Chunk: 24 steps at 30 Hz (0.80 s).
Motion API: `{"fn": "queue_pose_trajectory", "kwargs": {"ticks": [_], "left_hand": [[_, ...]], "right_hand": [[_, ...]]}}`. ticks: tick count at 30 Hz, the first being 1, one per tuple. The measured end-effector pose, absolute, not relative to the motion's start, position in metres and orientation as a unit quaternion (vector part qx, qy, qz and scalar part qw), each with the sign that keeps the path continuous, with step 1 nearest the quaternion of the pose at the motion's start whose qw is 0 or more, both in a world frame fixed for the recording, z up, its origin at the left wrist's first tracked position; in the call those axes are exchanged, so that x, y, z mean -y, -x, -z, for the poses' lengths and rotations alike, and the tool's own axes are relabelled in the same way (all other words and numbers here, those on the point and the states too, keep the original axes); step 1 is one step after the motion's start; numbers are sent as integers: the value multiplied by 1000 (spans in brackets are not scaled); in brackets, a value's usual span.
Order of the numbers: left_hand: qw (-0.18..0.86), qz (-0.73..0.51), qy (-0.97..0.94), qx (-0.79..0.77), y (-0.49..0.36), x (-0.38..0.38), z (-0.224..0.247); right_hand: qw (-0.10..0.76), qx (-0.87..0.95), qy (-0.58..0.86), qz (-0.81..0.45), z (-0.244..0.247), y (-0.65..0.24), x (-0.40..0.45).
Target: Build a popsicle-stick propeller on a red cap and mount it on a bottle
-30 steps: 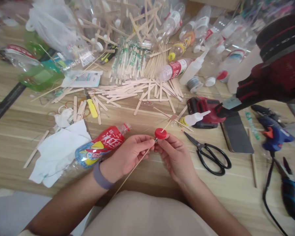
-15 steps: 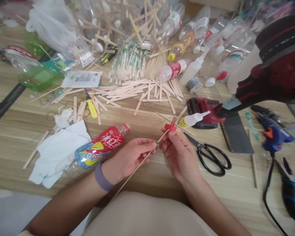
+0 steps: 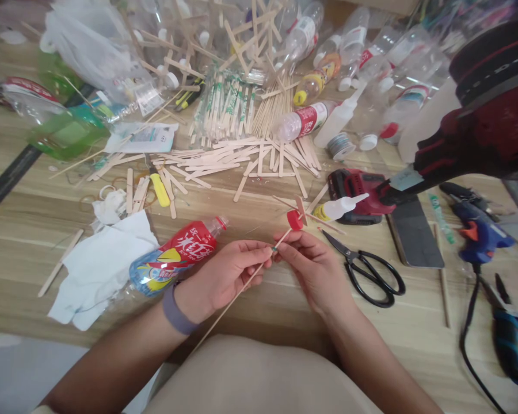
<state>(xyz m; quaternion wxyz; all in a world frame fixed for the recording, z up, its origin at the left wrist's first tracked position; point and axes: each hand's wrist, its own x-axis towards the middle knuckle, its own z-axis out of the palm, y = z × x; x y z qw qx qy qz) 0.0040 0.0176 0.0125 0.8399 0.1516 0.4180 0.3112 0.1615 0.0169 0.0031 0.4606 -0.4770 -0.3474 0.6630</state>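
The right hand [image 3: 322, 270] has dropped back beside the left hand [image 3: 228, 273], which pinches the bamboo skewer [image 3: 227, 310]. Its long axis slants near-left to far-right, the red bottle cap [image 3: 293, 219] just beyond the grip, nearer the right hand; whether right fingertips clasp the green binding [image 3: 274, 249] I cannot tell.

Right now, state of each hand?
Left hand: closed, pinching the thin stick near the green band.
Right hand: at that band, below the red cap; grip can't be told.

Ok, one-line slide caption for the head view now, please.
Left hand and right hand meet at a thin stick bearing a red cap, black-handled scissors lying to the right.
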Motion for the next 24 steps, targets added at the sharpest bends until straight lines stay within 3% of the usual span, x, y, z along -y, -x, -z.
{"fn": "queue_pose_trajectory", "kwargs": {"ticks": [24], "left_hand": [[829,-318,-168,-427,-4,-20,-14]], "right_hand": [[483,368,472,-640,-1,-150,-7]]}}
